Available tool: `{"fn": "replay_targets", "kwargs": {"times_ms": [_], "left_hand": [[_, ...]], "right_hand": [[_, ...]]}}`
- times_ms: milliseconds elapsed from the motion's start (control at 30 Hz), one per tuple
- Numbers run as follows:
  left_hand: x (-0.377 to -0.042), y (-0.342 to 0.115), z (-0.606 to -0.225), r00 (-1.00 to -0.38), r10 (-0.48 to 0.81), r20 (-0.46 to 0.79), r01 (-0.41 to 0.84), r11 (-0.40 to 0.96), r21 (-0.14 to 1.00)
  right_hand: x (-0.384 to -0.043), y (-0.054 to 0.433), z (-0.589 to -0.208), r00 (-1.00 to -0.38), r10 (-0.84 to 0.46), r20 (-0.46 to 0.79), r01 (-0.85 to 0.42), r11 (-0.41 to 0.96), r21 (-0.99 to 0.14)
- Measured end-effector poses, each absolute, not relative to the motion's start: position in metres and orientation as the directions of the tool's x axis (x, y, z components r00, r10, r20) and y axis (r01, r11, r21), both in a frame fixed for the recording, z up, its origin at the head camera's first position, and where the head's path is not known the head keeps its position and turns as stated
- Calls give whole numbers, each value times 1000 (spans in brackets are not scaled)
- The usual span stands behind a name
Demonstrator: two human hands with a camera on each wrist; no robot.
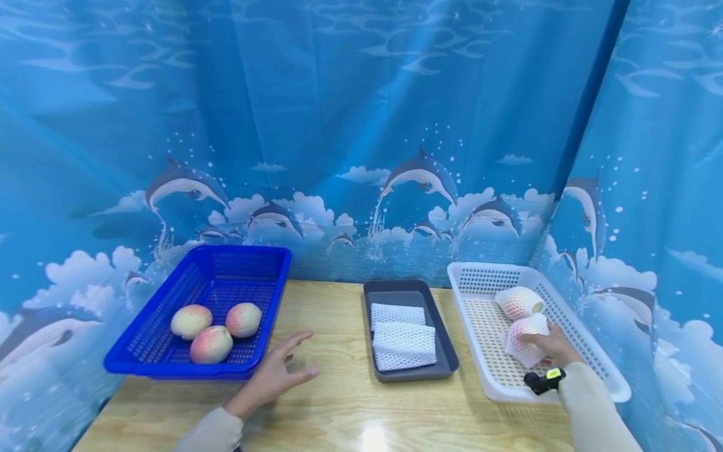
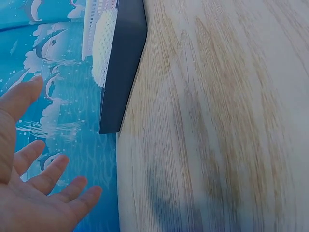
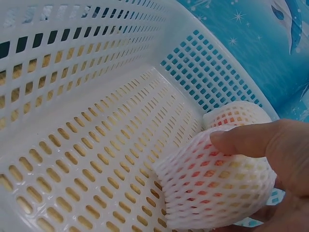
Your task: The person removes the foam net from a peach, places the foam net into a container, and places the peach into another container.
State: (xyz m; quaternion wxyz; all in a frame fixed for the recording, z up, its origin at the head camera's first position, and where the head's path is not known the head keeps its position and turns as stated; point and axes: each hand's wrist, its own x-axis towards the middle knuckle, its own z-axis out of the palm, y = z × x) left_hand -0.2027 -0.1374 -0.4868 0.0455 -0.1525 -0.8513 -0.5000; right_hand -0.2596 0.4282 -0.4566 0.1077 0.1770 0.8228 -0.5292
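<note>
In the white basket (image 1: 480, 339), my right hand (image 1: 556, 346) grips a peach in a white foam net sleeve (image 3: 217, 181), thumb on top and fingers beneath. Behind it lies another netted peach (image 1: 518, 302), its pink and yellow skin showing through the mesh. My left hand (image 1: 277, 370) hovers over the table beside the blue basket (image 1: 271, 301), fingers spread and holding nothing. Three bare peaches (image 1: 211, 344) sit inside that blue basket. Between the hands, a dark grey tray (image 1: 449, 358) holds several flattened foam net sleeves (image 1: 403, 345).
A light wood table (image 1: 333, 402) carries both baskets and the tray. Behind and to the right hangs a blue curtain (image 1: 339, 125) printed with dolphins, close to the baskets' far edges.
</note>
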Motion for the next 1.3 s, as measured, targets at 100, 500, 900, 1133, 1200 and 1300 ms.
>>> {"fn": "replay_targets", "kwargs": {"times_ms": [100,500,900,1133,1200,1300], "left_hand": [[-203,-136,-486,-948,218,231,308,448,839],[-207,-134,-476,-941,256,222,318,442,839],[-212,-138,-453,-923,266,279,373,442,816],[-213,-139,-444,-908,274,316,412,456,789],[-213,-139,-441,-911,271,311,406,459,790],[-214,-138,-438,-913,266,309,401,454,795]], "right_hand": [[-259,428,-456,-917,189,-351,398,374,-837],[-260,426,-440,-934,185,-307,354,340,-871],[-257,402,-403,-944,218,-248,322,448,-834],[-254,379,-386,-974,158,-162,217,448,-867],[-253,372,-380,-977,143,-158,206,440,-874],[-252,360,-372,-983,117,-142,179,429,-885]]}}
